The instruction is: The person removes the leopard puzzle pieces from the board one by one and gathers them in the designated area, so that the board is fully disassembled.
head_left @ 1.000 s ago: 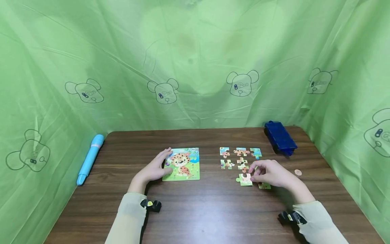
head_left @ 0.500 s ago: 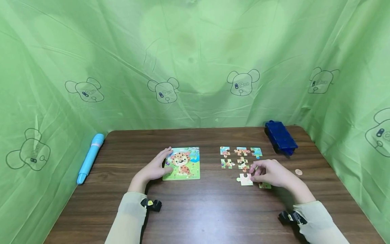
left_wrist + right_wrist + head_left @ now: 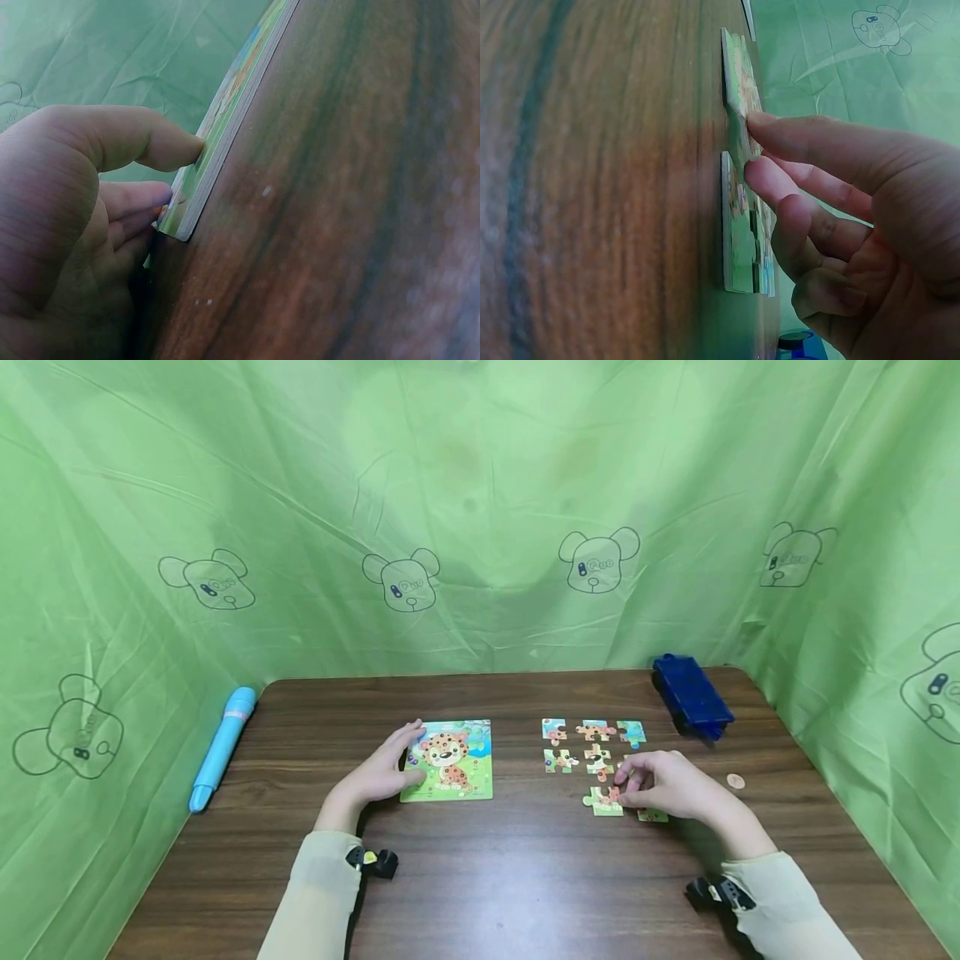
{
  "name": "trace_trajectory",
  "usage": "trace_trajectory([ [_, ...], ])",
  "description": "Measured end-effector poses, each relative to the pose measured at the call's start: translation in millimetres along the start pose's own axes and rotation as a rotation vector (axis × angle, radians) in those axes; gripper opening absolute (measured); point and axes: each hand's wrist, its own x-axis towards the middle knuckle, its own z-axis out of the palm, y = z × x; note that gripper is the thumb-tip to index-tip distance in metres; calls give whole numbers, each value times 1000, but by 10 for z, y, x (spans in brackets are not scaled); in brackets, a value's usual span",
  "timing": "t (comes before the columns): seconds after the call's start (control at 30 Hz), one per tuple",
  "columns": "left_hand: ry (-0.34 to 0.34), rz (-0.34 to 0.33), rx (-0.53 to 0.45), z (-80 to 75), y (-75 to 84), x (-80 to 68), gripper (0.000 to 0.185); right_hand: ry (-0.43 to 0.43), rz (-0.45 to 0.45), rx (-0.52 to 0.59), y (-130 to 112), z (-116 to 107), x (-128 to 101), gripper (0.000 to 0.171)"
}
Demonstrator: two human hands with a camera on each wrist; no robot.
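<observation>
In the head view my left hand (image 3: pixel 378 772) rests on the left side of a square picture board (image 3: pixel 476 777) with a cartoon leopard, lying on the table. Its thumb touches the board's face near the edge in the left wrist view, the other fingers lying relaxed beyond. With thumb and fingertips my right hand (image 3: pixel 660 785) pinches the right side of a green puzzle piece (image 3: pixel 606 805). Just right of that, partly under the hand, lies another green puzzle piece (image 3: pixel 652 816). Several more pieces sit behind in loose rows, among them a leopard-face puzzle piece (image 3: pixel 597 758).
A blue plastic box (image 3: pixel 692 697) stands at the back right of the wooden table (image 3: pixel 480 877). Near the right hand lies a small round tan disc (image 3: pixel 736 782). At the left edge is a light blue marker-shaped stick (image 3: pixel 222 750). Green cloth surrounds the table.
The pinched puzzle piece flashed white with glare half a second ago and shows its printed picture again now, so its tilt has shifted slightly. Both hands stay in nearly the same place.
</observation>
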Motion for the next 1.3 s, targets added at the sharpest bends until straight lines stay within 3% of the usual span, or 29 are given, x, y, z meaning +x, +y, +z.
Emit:
trace_trajectory([
  [0.47, 6, 2, -2, -51, -14, -7, 80, -22, -12, 36, -30, 19, 63, 13],
  [0.8, 12, 20, 7, -68, -20, 4, 80, -6, -5, 4, -78, -6, 58, 14],
  [1.03, 13, 34, 1, -45, -15, 4, 80, 15, 1, 152, -183, 14, 75, 17],
  [1.17, 7, 22, 0, -25, -13, -19, 80, 33, -12, 275, -288, 87, 119, 29],
  [1.3, -4, 23, -3, -10, 8, -36, 80, 64, 60, 364, -467, 163, 225, 40],
])
